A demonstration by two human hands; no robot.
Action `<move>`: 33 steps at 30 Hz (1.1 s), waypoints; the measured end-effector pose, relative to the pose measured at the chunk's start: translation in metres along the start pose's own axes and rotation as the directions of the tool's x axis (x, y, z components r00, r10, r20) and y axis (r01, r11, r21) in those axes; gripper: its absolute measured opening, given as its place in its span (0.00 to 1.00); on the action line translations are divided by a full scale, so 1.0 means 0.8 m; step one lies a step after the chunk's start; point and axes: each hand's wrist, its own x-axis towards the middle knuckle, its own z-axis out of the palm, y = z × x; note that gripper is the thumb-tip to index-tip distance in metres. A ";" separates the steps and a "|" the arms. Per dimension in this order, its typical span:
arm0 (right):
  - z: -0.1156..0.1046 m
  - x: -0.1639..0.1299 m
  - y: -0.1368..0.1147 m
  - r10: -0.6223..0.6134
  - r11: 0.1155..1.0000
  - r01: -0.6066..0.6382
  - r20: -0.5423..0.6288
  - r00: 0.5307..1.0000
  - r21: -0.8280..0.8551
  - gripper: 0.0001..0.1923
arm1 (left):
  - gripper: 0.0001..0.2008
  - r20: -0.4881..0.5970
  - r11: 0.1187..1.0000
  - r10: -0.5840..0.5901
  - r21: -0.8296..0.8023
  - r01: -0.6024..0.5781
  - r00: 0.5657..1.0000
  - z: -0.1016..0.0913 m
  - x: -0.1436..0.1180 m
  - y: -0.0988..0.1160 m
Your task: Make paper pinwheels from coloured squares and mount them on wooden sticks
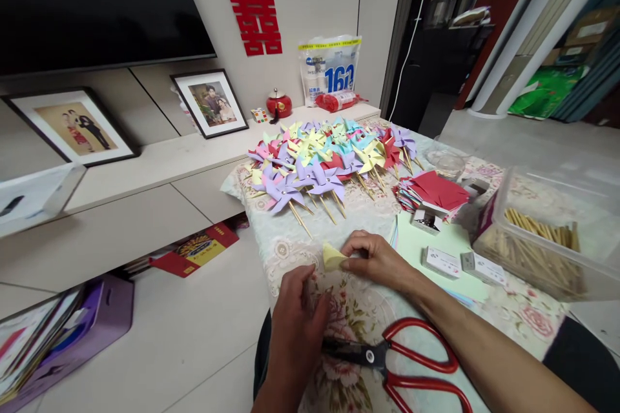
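A small folded piece of pale yellow paper [332, 257] is pinched in my right hand [371, 258], just above the flowered tablecloth [290, 264]. My left hand [298, 316] is a little nearer to me, its thumb and fingers apart and nothing seen between them. Close by lie red-handled scissors [380, 356] with dark blades; the left hand hides the blade tips. Beyond both hands, many paper pinwheels [310, 174] in purple, yellow, red and blue lie heaped, their wooden sticks pointing towards me.
Right of my hands are cut red paper squares [438, 188], light green sheets [407, 239], small white boxes [440, 262] and a clear plastic bin [513, 232] of wooden sticks. A low cabinet [159, 174] with framed photos [210, 103] runs along the wall.
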 end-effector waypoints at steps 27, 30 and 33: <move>-0.002 0.001 -0.002 0.294 0.794 -0.208 -0.061 0.954 0.572 0.20 | 0.11 0.244 0.732 -0.335 -0.540 0.414 0.910 0.042 0.047 0.034; -0.004 0.001 -0.001 0.269 0.767 -0.179 -0.056 0.961 0.616 0.20 | 0.13 0.246 0.708 -0.346 -0.565 0.424 0.905 0.047 0.052 0.033; -0.006 0.002 -0.001 0.232 0.699 -0.151 -0.021 0.973 0.699 0.20 | 0.15 0.245 0.630 -0.364 -0.646 0.431 0.899 0.052 0.057 0.030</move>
